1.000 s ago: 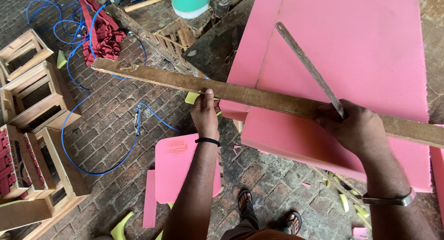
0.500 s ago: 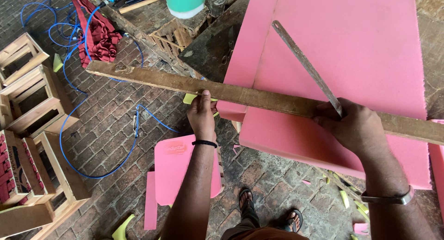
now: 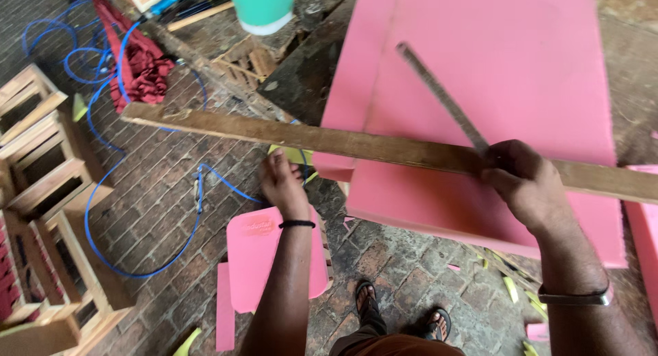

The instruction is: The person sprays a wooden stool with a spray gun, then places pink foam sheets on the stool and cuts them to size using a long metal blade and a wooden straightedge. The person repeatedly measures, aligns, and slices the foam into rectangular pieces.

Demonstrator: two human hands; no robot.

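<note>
My right-hand fingers (image 3: 510, 165) were curled shut around the lower end of a long, thin metal blade (image 3: 439, 92), pressing it against the top of a long wooden plank (image 3: 356, 145). The blade slanted up and away across a big pink foam slab (image 3: 507, 61). The plank lay across the slab's near part and stuck out far to my left over the brick floor (image 3: 151, 205). My left hand (image 3: 282, 181) sat under the plank's near edge, just beside the slab's corner; whether its fingers gripped anything I could not tell. A smaller pink foam piece (image 3: 260, 260) lay below my left wrist. A blue hose (image 3: 110, 191) looped over the bricks, near wooden crates (image 3: 41, 191) at far left.
</note>
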